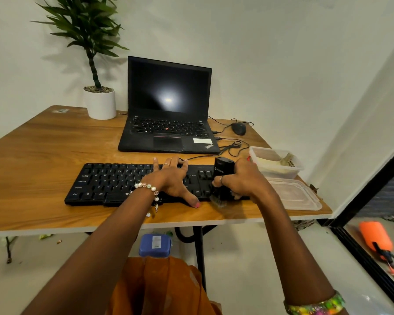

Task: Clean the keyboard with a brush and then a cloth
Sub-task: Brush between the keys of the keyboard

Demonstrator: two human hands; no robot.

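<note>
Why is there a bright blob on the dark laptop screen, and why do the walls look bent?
Head view: the blob on the laptop screen is glare, probably a reflected light, since the screen is otherwise dark. The wide-angle lens bows the table edges and tilts the wall at right. The plant casts a soft shadow on the wall. The brush bristles look slightly blurred.

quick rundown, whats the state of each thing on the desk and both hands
laptop: lid open, screen dark
keyboard: flat on table, held down
brush: upright, bristles at keyboard's right end
left hand: spread flat on keys
right hand: grips brush
plastic tub: uncovered
lid: flat beside tub
</note>
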